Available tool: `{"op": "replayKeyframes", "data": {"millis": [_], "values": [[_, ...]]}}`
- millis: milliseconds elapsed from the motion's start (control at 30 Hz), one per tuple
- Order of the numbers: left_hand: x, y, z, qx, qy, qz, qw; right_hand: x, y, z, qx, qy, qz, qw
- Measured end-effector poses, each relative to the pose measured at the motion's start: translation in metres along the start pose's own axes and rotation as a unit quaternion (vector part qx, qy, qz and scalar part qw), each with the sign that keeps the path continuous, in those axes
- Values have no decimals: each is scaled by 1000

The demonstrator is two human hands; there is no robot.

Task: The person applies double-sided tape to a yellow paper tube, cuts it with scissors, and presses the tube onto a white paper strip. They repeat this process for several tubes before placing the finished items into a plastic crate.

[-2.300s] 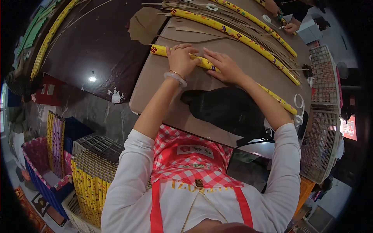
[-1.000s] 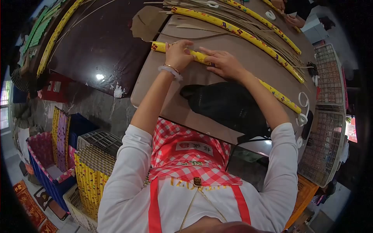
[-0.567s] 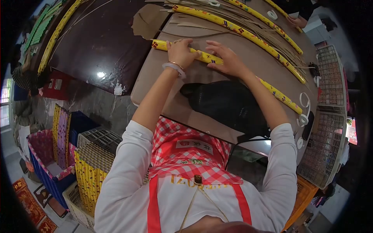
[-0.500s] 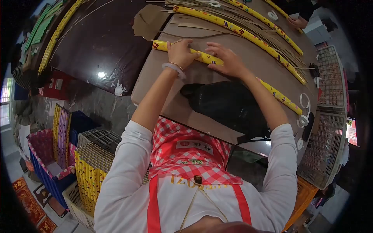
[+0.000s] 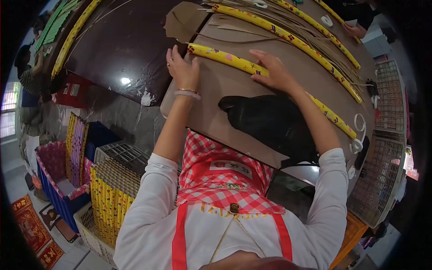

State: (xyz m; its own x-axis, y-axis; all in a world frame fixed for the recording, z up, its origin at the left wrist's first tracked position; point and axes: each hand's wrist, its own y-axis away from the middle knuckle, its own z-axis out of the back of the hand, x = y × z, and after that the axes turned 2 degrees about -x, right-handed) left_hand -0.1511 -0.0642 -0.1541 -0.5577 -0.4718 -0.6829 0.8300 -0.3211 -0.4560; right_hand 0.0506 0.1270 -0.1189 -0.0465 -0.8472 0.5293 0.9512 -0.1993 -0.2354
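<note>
Closest to you are your white long-sleeved top and your red-and-white checked apron with its plain red straps. By your left elbow, a cream plastic crate holds a tight row of upright yellow patterned tubes. Past the apron, a soft black fabric bag lies on the brown flat-topped table, just in front of you. Beyond it is the long yellow tube with coloured prints, lying slantwise across the table, its far-left end beside your left hand and its other end near a curl of white ribbon. Your left hand is spread, apart from the tube. Your right hand arches over the tube, thumb and fingers parted on either side; you cannot tell whether the palm presses on it. Farther off, another long yellow printed tube runs roughly alongside, with thin brown strips behind it. A ragged brown flat sheet lies at the table's left corner. Toward the far right, a co-worker's hand is near a further yellow tube.
</note>
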Motion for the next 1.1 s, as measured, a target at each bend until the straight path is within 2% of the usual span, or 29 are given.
{"op": "replayKeyframes", "data": {"millis": [100,133,200,400,467,533,600,733,833,900,967,1033,1100], "values": [[-28,13,-6,49,-20,32,998,0,0,0,-3,13,9,1000],[-43,11,-5,86,-45,88,991,2,0,1,0,12,12,1000],[-60,9,-5,73,-44,107,991,7,-1,2,9,34,-7,999],[-35,-20,0,89,-13,150,985,6,-1,1,6,19,-6,1000],[-11,-32,0,165,144,192,957,6,-1,1,7,17,-5,1000],[5,-42,2,157,170,166,958,6,-2,2,8,17,-4,1000],[14,-49,5,185,363,253,878,6,-1,2,7,29,-3,1000],[18,-54,11,120,335,279,892,8,-1,3,14,28,-8,999],[4,-52,13,147,299,299,894,9,-1,2,9,25,-6,1000],[0,-52,7,133,250,310,908,10,-1,2,11,32,-9,999],[12,-54,-5,205,99,147,962,12,-2,3,11,29,-8,999],[4,-58,3,223,84,144,960,12,-1,5,10,28,-9,1000],[-1,-64,12,305,104,206,924,12,-1,4,11,31,-13,999]]}}
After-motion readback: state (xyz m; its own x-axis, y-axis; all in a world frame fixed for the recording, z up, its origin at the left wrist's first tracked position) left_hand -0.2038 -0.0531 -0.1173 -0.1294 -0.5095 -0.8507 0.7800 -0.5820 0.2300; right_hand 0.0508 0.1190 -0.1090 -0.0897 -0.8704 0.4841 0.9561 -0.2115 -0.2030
